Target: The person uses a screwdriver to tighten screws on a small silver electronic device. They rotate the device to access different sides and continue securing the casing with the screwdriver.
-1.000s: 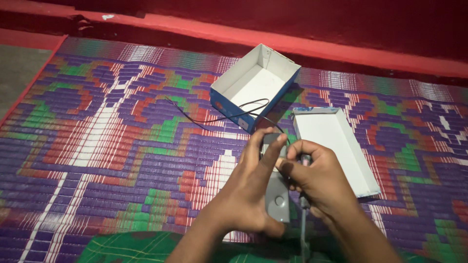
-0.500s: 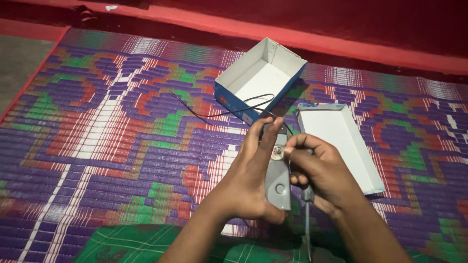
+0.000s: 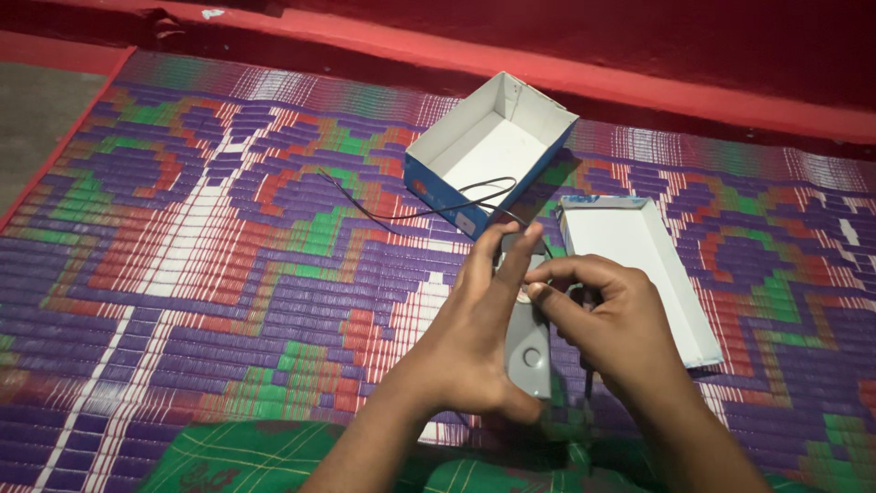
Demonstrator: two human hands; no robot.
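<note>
Hands, two [image 3: 474, 338] [image 3: 611, 329], one grey device [image 3: 527, 342], two boxes [image 3: 484, 151] [image 3: 639, 274].

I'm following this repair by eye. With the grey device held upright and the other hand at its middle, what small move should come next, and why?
Probably press the right hand's fingertips squarely onto the small round part, which they already cover, midway up the grey device. The left hand braces the device from the side, and its black wire trails slack over the blue box.
</note>
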